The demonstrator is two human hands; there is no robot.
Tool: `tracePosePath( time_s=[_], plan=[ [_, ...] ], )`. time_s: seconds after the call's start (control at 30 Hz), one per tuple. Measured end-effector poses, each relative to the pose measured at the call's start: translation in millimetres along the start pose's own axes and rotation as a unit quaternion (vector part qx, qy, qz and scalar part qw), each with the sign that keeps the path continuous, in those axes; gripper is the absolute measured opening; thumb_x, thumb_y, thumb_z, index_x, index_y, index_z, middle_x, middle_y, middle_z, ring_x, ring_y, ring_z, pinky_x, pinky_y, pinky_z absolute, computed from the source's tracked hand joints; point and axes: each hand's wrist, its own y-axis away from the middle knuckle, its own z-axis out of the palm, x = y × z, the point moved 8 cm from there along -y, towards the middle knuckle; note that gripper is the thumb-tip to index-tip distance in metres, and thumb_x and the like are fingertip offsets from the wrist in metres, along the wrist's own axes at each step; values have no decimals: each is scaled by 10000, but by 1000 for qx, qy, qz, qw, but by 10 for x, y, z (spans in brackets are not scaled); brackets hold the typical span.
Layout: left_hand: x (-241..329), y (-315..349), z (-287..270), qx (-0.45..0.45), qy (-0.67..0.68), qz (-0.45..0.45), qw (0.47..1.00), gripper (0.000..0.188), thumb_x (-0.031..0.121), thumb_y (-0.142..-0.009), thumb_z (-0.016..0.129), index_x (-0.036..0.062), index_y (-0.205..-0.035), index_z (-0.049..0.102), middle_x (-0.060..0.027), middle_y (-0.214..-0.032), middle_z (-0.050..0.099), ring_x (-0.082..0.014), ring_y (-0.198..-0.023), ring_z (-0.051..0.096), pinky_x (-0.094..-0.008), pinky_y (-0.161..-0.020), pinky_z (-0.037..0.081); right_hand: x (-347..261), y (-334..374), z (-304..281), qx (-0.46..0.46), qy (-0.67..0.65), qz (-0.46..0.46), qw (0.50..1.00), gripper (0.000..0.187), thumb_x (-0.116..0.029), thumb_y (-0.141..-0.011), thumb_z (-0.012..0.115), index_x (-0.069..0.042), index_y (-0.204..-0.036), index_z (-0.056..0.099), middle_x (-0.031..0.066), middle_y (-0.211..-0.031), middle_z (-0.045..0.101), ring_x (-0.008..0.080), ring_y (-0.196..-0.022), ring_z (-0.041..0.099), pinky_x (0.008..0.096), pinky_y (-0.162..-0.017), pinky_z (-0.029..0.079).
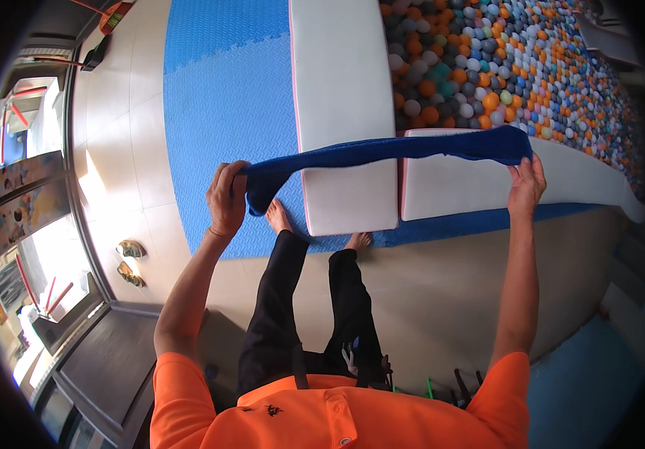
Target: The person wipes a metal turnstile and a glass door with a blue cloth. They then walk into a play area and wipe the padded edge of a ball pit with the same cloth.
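A dark blue cloth, long and narrow like a towel, stretches between my two hands. Its left end is gripped by my left hand, and a short flap hangs beside the fingers. At the other end, the fingers of my right hand pinch the cloth near its corner. Both arms reach forward, held wide apart. Below the cloth stand two white padded blocks, one long and one curving to the right.
Beyond the blocks lies a ball pit full of orange, grey and white balls. Blue foam mats cover the floor to the left. My bare feet are by the long block's near end. A pair of shoes sits on the tiles.
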Motion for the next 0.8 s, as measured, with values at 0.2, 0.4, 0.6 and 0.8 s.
tracePosePath(
  time_s=[0.2, 0.4, 0.6, 0.8],
  plan=[
    [501, 391, 336, -126, -40, 237, 962, 292, 32, -692, 653, 58, -979, 609, -70, -839, 579, -228, -700, 613, -328, -590, 492, 154, -215, -1152, -23, 168, -29, 985, 271, -99, -943, 493, -12, -1197, 528, 72, -1021, 599, 158, -904, 591, 361, -834, 505],
    [68, 1465, 1599, -294, -90, 228, 924, 256, 90, -695, 627, 55, -948, 630, -82, -889, 527, -224, -820, 586, -332, -699, 471, 1069, 64, -1672, 91, 194, 194, 957, 325, -57, -929, 392, -51, -1242, 482, 109, -1067, 579, 196, -928, 588, 376, -820, 509],
    [23, 1570, 1747, -305, 20, -17, 952, 281, 73, -742, 606, 55, -1022, 620, -132, -942, 568, -300, -850, 608, -363, -718, 503, 1111, 57, -1377, 53, 0, 128, 990, 290, -21, -901, 385, -37, -1168, 496, 103, -1112, 567, 212, -989, 564, 354, -838, 479],
    [-809, 1720, 1823, -116, 416, -516, 740, 479, 419, -956, 372, 19, -1140, 563, -120, -1021, 628, -218, -877, 620, -375, -736, 505, 922, 884, 440, -246, 99, -64, 962, 237, 63, -724, 388, 7, -851, 580, 171, -1346, 469, 263, -1237, 433, 377, -1056, 285]
  ],
)
